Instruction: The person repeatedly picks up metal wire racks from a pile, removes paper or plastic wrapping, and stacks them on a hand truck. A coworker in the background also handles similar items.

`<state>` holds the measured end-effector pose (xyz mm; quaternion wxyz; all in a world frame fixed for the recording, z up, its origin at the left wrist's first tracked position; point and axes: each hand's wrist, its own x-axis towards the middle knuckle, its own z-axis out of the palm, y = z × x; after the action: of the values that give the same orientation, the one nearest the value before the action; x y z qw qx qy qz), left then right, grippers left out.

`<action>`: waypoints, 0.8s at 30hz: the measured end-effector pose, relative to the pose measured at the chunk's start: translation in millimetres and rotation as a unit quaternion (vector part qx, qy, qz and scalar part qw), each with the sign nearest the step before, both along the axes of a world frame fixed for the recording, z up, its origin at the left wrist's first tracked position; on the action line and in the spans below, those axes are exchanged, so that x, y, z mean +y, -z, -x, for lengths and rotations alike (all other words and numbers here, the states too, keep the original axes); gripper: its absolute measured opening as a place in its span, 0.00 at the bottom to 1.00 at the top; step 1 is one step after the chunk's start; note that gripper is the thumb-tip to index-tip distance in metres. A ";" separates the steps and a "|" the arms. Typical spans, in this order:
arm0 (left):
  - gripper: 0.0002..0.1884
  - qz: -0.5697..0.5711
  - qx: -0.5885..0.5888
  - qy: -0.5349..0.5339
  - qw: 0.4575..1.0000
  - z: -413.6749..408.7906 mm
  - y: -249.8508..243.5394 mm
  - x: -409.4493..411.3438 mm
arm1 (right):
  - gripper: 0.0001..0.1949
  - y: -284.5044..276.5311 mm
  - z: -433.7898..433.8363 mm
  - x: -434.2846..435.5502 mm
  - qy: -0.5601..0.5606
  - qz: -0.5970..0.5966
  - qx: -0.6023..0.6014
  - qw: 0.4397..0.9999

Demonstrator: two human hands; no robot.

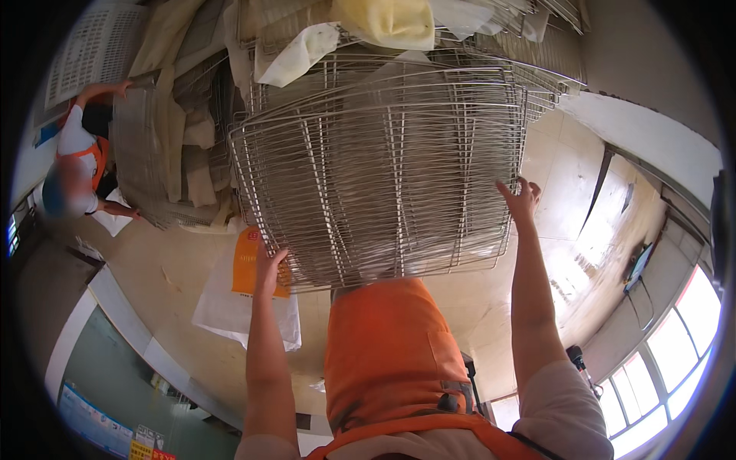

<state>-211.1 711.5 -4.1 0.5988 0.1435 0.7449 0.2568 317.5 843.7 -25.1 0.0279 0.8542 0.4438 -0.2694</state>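
Note:
Before me, in the head view, is a large rectangular metal wire rack (362,190), apparently one of several layered together. Its left edge is gripped near the lower corner by my left hand (271,270), thumb over the wires. My right hand (520,198) holds the opposite edge, higher up, with its fingers around the outer wires. Beyond the rack lie more wire racks (546,86), with a yellowish sheet (397,23) and a whitish sheet (299,54) on top. Overlapping layers hide how many racks I hold.
At the left, a person (80,167) in an orange apron holds another stack of racks (135,155). A white bag with an orange panel (244,310) lies on the tiled floor (167,287) by my left forearm. A low pale wall edge (638,121) curves along the right.

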 end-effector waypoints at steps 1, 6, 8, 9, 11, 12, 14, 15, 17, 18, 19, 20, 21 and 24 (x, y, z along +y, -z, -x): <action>0.30 0.008 -0.015 -0.006 1.000 -5.4 -0.8 -0.4 | 0.39 2.8 -9.3 0.6 -0.005 -0.020 0.000 1.000; 0.35 0.003 -0.025 -0.026 0.999 -13.3 -3.8 -2.0 | 0.40 0.5 -4.0 11.0 -0.002 0.026 0.014 1.000; 0.37 -0.019 -0.022 -0.007 1.000 -6.8 0.3 -0.6 | 0.40 7.4 -10.0 -7.0 -0.014 0.040 -0.019 0.999; 0.37 -0.031 -0.008 0.009 0.999 -2.8 -1.3 4.8 | 0.40 12.0 -14.3 -18.8 -0.020 0.048 -0.035 0.998; 0.37 -0.053 0.022 0.038 0.998 5.9 -7.9 13.7 | 0.40 11.9 -16.2 -35.8 0.032 0.119 0.027 0.992; 0.37 -0.043 -0.004 0.013 0.999 12.7 -7.0 10.6 | 0.40 -8.5 -0.6 -32.0 0.033 0.157 0.001 0.987; 0.39 -0.012 0.121 -0.031 0.992 16.2 -13.9 -10.8 | 0.40 -2.5 0.1 -24.8 -0.096 0.000 -0.026 0.995; 0.40 0.002 0.179 -0.049 0.983 14.7 -17.6 -23.5 | 0.40 -1.8 -1.7 -19.7 -0.154 -0.080 -0.043 0.984; 0.42 -0.032 0.143 -0.256 0.955 5.3 -3.3 -86.9 | 0.41 -16.1 30.1 48.3 -0.243 -0.210 -0.025 0.947; 0.43 0.051 0.101 -0.338 0.934 -10.3 -6.0 -101.7 | 0.40 -20.7 51.7 84.0 -0.270 -0.203 -0.019 0.941; 0.43 0.134 0.058 -0.417 0.897 -34.1 -8.9 -114.3 | 0.40 -21.2 73.9 119.6 -0.306 -0.196 0.023 0.931; 0.41 0.117 -0.027 -0.425 0.897 -56.5 -1.8 -135.5 | 0.39 -11.4 93.0 148.3 -0.350 -0.184 0.001 0.918; 0.39 0.100 -0.116 -0.430 0.890 -80.4 7.5 -149.1 | 0.38 -7.0 115.1 169.6 -0.367 -0.145 0.019 0.919; 0.32 -0.010 -0.270 -0.402 0.875 -149.5 4.6 -129.4 | 0.37 3.4 159.5 205.1 -0.393 -0.045 -0.009 0.919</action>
<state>-61.6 582.2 -8.7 0.6201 -0.2373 0.5455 0.5115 157.9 1048.8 -28.4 0.0972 0.6140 0.7549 -0.2089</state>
